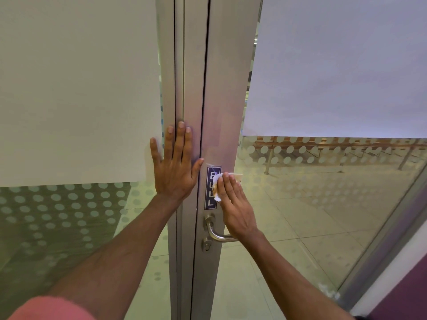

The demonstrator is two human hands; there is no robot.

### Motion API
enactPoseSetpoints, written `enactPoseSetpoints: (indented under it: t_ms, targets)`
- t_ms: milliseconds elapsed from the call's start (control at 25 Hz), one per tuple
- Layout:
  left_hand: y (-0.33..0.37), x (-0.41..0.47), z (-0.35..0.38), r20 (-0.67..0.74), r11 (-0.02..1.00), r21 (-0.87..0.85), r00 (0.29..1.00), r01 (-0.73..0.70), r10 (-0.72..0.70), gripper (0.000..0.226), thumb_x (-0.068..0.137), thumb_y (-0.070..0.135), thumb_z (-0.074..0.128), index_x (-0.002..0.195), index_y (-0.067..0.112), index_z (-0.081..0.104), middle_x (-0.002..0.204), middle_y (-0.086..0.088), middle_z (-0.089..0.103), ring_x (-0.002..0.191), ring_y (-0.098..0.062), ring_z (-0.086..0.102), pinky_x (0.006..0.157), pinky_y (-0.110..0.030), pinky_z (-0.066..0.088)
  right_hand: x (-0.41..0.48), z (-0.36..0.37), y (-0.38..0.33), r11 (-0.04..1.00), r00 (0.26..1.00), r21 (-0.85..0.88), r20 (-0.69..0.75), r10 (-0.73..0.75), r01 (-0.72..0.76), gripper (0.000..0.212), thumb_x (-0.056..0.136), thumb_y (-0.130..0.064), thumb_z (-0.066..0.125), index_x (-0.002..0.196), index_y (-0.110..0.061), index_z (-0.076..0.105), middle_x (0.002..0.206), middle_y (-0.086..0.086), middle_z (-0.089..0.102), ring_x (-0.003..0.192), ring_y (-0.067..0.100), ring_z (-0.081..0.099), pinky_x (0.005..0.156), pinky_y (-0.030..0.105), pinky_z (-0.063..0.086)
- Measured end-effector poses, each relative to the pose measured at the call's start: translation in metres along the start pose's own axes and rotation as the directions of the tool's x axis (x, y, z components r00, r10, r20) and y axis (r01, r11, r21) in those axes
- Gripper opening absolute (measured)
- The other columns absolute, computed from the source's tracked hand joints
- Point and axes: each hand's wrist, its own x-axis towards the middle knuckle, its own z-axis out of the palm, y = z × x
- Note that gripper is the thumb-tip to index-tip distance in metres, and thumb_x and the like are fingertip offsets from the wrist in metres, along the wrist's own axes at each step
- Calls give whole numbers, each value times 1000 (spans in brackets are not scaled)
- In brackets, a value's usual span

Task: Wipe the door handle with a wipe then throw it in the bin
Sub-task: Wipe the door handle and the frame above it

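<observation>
From the head camera, the left hand lies flat against the metal door frame, its fingers spread wide and straight, the thumb reaching toward the dark seam between frame and door; it holds nothing. The little finger rests at the edge of the frosted glass panel on the left.

The right hand presses a white wipe against the door stile, its fingers held close together and nearly straight, covering most of the wipe so that only a crumpled edge shows at the fingertips and beside the palm. The wipe overlaps the right side of the dark vertical PULL sign.

The door handle, a brushed metal lever, sits just below that hand; the wrist crosses over its outer end, and the wipe is above the handle, not on it. A keyhole sits beneath the lever's base. No bin appears in this view.
</observation>
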Motion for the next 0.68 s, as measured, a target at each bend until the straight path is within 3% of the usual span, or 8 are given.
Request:
enactPoseSetpoints:
  t_ms: [160,280,400,520,600,680]
  targets:
    - [1,0,0,0,1000,0,1000,3,-3,69,102,53,15,152,14,-12,159,-1,-22,147,-21,-14,117,-51,-13,58,-27,7,998,988,10,-139,63,-62,65,93,-8,40,149,-5,7,159,5,-13,148,23,-3,122,40,8]
    - [1,0,1,1,1000,-2,1000,6,-6,69,102,53,15,152,14,-13,158,-1,-23,147,-20,-15,117,-51,-14,71,-31,12,999,986,-10,-164,-32,31,68,94,-10,45,149,-6,5,159,5,-14,148,24,-3,121,40,4]
    - [1,0,0,-3,1000,1,1000,3,-3,70,102,52,17,152,14,-13,158,-1,-24,147,-20,-15,117,-51,-13,41,-19,30,969,971,-73,-20,-239,237,74,91,-6,47,150,-9,2,159,5,-16,148,21,-5,122,37,0]
    - [1,0,1,-14,1000,6,1000,-2,2,70,102,52,20,152,14,-12,158,-1,-24,147,-20,-15,117,-51,-13,5,-11,41,896,886,-104,235,-400,432,79,87,-3,40,152,-14,-3,160,6,-11,148,18,-7,121,34,-5]
    - [1,0,1,-16,1000,8,1000,-2,2,70,102,52,20,152,14,-12,158,-1,-24,147,-20,-16,117,-51,-12,-3,-11,48,853,833,-107,305,-461,511,81,85,-2,38,152,-16,-6,160,6,-1,148,16,-7,121,33,-3]
    - [1,-1,1,-14,1000,4,1000,-2,2,70,103,51,19,152,14,-12,158,-1,-24,147,-20,-16,117,-52,-12,7,-19,52,849,835,-125,300,-461,514,83,87,-2,41,152,-16,-9,160,5,-7,148,15,-9,121,32,-6]
